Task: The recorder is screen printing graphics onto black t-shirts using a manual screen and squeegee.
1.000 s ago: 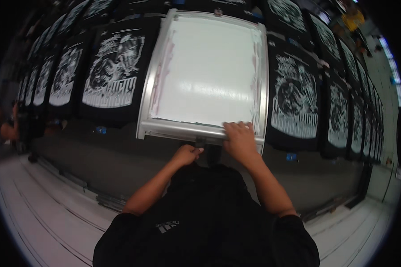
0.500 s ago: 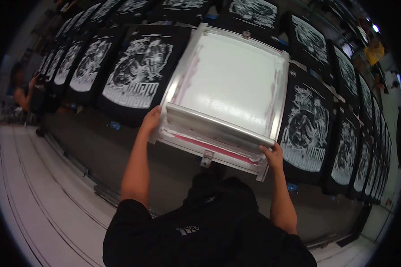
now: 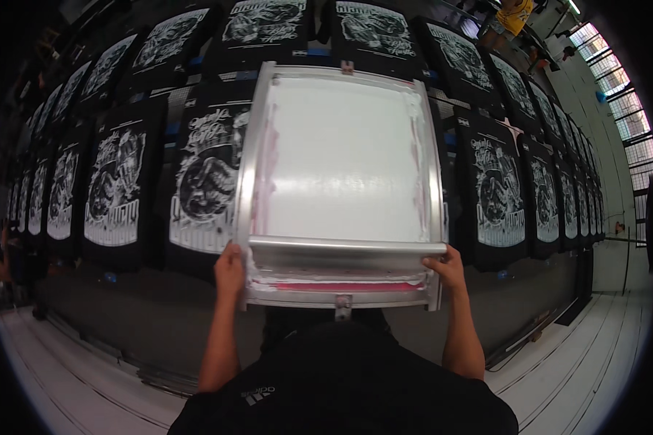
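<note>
Far left: One person point(image 3: 11, 255), dim and blurred, stands at the edge of the room.
Left row: Four black shirts point(image 3: 115, 181) with white prints can be counted in the near row; those beyond run together too closely to number. The nearest is partly covered by the frame.
Left hand: One hand point(image 3: 229, 274) curls its fingers at the frame's left edge, beside the bar's left end; whether it grips the bar, the frame or both, one cannot tell.
Frame: One metal frame point(image 3: 250, 174) fills the center, directly before the worker, its middle a single white sheet point(image 3: 345, 145) with smeared side edges.
Brackets: Two, one on the frame's far edge point(image 3: 347, 67) and one on its near edge point(image 3: 343, 303).
Bar: One silver bar point(image 3: 345, 252) lies crosswise over the frame's near end, with one pink strip point(image 3: 341, 286) showing on the worker's side of it.
Behind: Two printed shirts point(image 3: 374, 30) face the frame's far edge.
Right hand: One hand point(image 3: 451, 270) pinches the bar's right end, thumb on its near face.
Right row: Two black shirts point(image 3: 499, 185) show plainly, more crowding past them.
Upper right: One person in a yellow top point(image 3: 514, 16) stands near one tall paned window point(image 3: 624, 90).
</note>
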